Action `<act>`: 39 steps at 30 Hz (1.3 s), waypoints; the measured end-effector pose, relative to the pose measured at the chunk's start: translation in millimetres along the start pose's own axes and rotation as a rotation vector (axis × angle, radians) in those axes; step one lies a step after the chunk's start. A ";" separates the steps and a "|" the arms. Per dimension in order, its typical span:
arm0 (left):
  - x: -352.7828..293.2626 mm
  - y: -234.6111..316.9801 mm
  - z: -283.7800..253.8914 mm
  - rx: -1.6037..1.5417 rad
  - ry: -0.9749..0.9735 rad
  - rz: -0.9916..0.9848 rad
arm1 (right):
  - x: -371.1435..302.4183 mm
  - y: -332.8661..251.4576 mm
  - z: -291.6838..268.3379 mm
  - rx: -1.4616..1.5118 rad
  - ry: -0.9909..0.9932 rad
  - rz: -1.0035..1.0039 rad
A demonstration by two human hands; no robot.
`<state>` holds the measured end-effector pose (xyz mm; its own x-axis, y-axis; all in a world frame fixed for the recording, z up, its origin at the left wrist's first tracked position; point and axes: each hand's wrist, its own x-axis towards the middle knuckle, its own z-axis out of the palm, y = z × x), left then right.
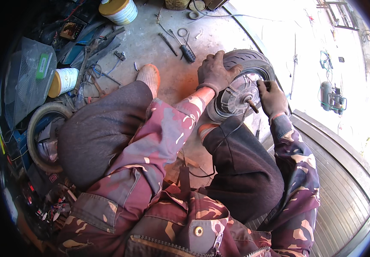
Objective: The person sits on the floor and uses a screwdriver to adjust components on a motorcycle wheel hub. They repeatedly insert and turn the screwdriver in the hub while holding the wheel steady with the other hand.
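Observation:
A small wheel with a black tyre and a metal hub stands on edge on the concrete floor between my feet. My left hand, in a dark glove, grips the top of the tyre. Also gloved, my right hand rests on the hub side by the rim, next to the axle stub that sticks out toward me. I cannot tell if it holds a small tool. A black cable runs from the hub down past my right leg.
A screwdriver and loose tools lie on the floor beyond the wheel. Two tape rolls, a mesh cover, another tyre and cluttered parts sit at my left. A corrugated metal shutter is at my right.

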<state>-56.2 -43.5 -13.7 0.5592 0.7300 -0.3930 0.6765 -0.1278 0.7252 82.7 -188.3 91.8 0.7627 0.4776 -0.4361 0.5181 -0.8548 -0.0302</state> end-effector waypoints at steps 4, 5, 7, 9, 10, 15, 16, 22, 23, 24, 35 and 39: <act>-0.4 -0.2 1.0 0.011 0.006 0.006 | -3.4 -5.9 -15.5 -0.383 0.015 -0.348; 0.0 0.3 1.5 0.019 0.003 0.002 | -1.8 -6.0 -15.0 -0.363 0.012 -0.342; 0.8 0.5 1.2 0.016 0.003 -0.004 | 2.8 -4.9 -5.7 -0.320 -0.041 -0.202; 0.2 0.3 1.2 -0.003 0.002 -0.006 | 7.2 -0.3 9.5 0.431 -0.266 0.068; 0.2 0.2 1.4 0.005 0.000 -0.007 | 11.9 3.5 14.7 0.859 -0.476 0.314; 1.0 -2.3 3.8 0.010 0.003 -0.003 | 14.1 6.1 30.1 1.227 -0.558 0.528; 0.9 -2.6 4.9 -0.004 0.016 0.003 | 11.4 3.7 26.8 0.929 -0.468 0.356; 0.9 -2.8 5.4 -0.016 0.040 0.008 | -13.1 -5.8 -6.7 -0.214 0.053 -0.502; 0.8 -2.5 4.2 0.003 0.028 0.006 | -11.0 -7.3 -6.9 -0.272 0.076 -0.545; 0.9 -1.8 3.2 0.025 0.018 0.002 | -6.7 -7.7 -5.7 -0.309 0.032 -0.487; 0.2 0.9 -1.5 0.004 -0.004 -0.012 | 13.9 16.0 13.8 1.022 -0.457 0.420; 0.2 0.7 -0.8 0.003 -0.007 -0.011 | -9.9 5.2 -2.3 -0.039 0.121 -0.204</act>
<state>-56.1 -43.0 -12.8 0.5553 0.7264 -0.4049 0.6840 -0.1219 0.7192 78.7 -196.9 98.0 0.6800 0.6628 -0.3136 0.6793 -0.7304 -0.0709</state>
